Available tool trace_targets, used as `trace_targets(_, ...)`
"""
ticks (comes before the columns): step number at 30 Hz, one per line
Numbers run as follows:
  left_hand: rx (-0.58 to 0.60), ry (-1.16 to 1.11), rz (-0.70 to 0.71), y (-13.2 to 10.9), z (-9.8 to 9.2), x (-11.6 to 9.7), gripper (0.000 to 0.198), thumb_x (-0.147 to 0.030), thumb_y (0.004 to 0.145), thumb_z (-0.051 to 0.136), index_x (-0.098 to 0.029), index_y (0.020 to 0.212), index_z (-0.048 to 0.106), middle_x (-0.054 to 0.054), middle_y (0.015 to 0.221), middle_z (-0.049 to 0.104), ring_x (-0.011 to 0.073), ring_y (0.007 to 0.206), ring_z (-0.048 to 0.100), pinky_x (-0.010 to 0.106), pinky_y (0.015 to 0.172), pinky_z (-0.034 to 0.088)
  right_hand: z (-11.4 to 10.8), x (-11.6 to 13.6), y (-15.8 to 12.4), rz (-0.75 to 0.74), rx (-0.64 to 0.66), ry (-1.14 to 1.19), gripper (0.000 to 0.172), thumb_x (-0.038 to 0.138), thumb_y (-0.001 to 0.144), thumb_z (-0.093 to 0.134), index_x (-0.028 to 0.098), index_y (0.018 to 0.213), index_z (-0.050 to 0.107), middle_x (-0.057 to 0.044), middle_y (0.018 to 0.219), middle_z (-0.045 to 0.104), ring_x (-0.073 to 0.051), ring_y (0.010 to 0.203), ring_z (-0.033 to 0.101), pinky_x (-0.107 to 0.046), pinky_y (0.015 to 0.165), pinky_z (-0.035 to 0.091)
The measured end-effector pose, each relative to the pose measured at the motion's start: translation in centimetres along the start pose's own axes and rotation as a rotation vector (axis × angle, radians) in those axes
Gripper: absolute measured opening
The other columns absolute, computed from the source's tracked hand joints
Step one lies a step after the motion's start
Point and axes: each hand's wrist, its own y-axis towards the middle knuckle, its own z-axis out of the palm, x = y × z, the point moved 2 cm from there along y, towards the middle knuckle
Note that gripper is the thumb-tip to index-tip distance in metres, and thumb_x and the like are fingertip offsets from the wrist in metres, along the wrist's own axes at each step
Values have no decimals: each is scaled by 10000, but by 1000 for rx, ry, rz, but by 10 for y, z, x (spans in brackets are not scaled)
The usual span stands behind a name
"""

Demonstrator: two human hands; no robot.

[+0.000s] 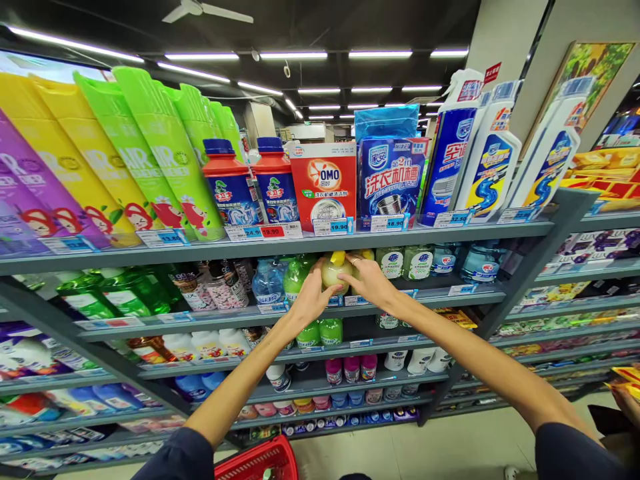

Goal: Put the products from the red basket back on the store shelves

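A red basket point(289, 458) shows at the bottom edge. Above it, a person's bare forearms reach forward from dark sleeves point(175, 457). The left hand point(310, 297) and right hand point(373, 281) curl around opposite sides of a pale yellow bottle point(330, 273) with a bright yellow top, at the second shelf point(487, 297) down. A green bottle point(294, 277) is just left; clear bottles with white labels point(419, 263) stand right. An orange-red OMO box point(324, 180) stands on the shelf above. Beyond, ceiling lights point(293, 56) glow in rows.

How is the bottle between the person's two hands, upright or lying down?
Upright: the bottle has its yellow top above its pale round body.
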Motion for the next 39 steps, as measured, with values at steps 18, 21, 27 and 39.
trace_targets(18,137,434,-227,16,10,-12,499,-401,861,761,-96,1218,592,197,1248,650,326,1192,604,350,925,498,-5,-40,-61,318,-293,-112,630,488,897,707,168,1401,502,-183,1437,532,-344,1347,505,-513,1136,428)
trace_targets(21,154,451,-247,17,14,-8,499,-361,890,741,-56,1247,571,221,1256,643,314,1154,625,356,924,504,-4,-44,-57,340,-249,-94,571,490,904,701,165,1348,549,-168,1385,590,-334,1292,559,-491,1105,457)
trace_targets(27,20,413,-138,-5,10,-13,651,-388,922,711,-46,1413,454,253,1378,568,339,1303,555,406,1042,478,-16,-38,-67,290,-291,-124,587,470,919,688,158,1389,525,-180,1399,565,-330,1321,532,-476,1106,448)
trace_targets(39,330,672,-120,-23,38,-25,338,-402,1049,477,-256,1259,699,91,941,778,293,903,740,325,723,483,-9,-53,-101,324,15,6,199,364,974,605,202,1032,704,25,670,630,-143,548,547,-274,581,391)
